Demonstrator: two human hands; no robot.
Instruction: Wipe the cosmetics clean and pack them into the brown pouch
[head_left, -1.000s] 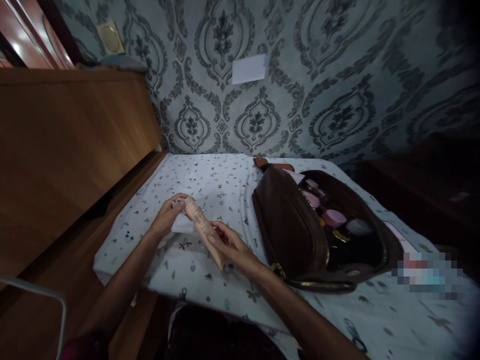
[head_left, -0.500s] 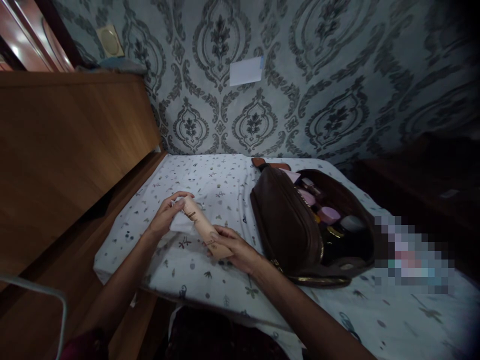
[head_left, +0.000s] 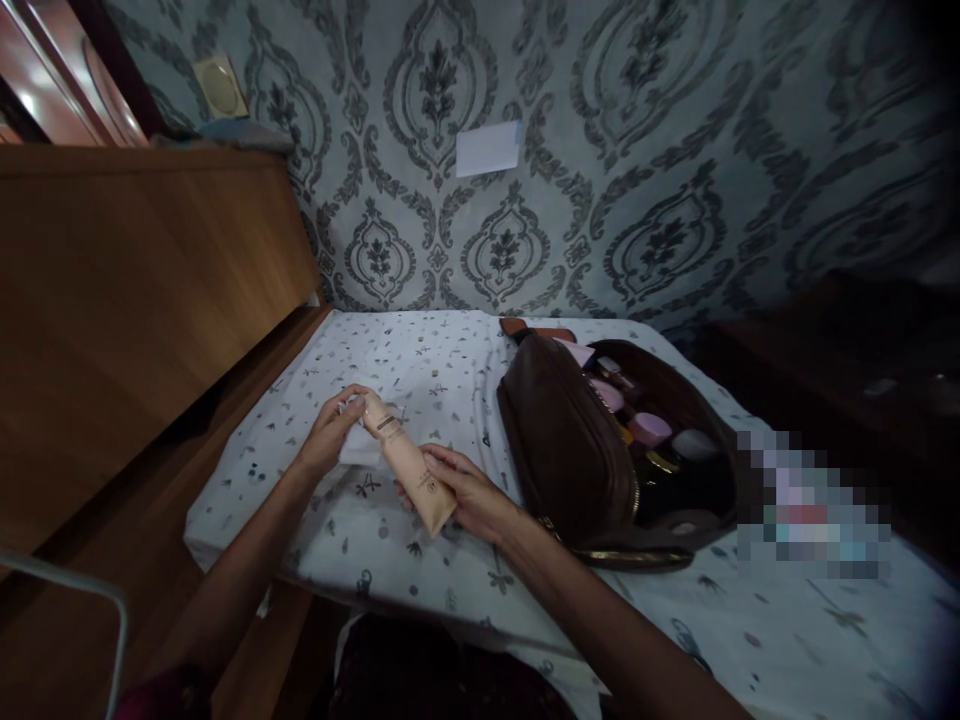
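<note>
A beige tube with small printed text lies slantwise between my two hands, above the patterned sheet. My left hand is closed round its upper left end. Lower down, my right hand grips the tube near its flat end, thumb on top and fingers underneath. Something white and thin, perhaps a wipe or tissue, shows beneath the tube by my left hand. To the right stands a dark brown bag, unzipped, with pink and grey round-topped items and other small things inside.
The white sheet with small prints covers the surface. A wooden panel rises at the left. Behind is patterned wallpaper with a white paper. A brown strap lies behind the bag; a pale cable curves at lower left.
The tube has turned slightly, so its printed side and flat end show more fully. My right hand has shifted a little along with it, still gripping.
</note>
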